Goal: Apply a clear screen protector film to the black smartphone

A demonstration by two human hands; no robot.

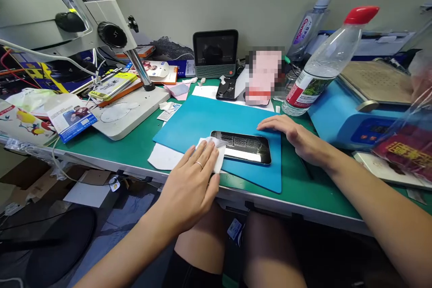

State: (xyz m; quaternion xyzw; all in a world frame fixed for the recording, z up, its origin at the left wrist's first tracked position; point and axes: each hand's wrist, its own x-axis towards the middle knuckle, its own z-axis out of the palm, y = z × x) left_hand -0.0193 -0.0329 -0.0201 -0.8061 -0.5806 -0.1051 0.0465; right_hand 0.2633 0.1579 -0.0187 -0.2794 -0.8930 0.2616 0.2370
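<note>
A smartphone (248, 146) with a dark, glossy screen lies face up on a blue mat (202, 114), its screen catching streaky reflections. My left hand (194, 180) holds a white tissue (219, 148) under its extended fingers, at the phone's left end. A ring is on one finger of that hand. How firmly the tissue presses on the glass cannot be made out. My right hand (286, 132) is open beside the phone's upper right corner, fingers stretched over the mat's right edge, holding nothing.
A microscope stand (138, 114) occupies the left, beside papers and boxes. Behind the mat are a small display (216, 54) and a dark phone (227, 88). A red-capped bottle (317, 72) and a blue device (337, 112) stand at right. White paper (165, 156) sticks out beneath the mat.
</note>
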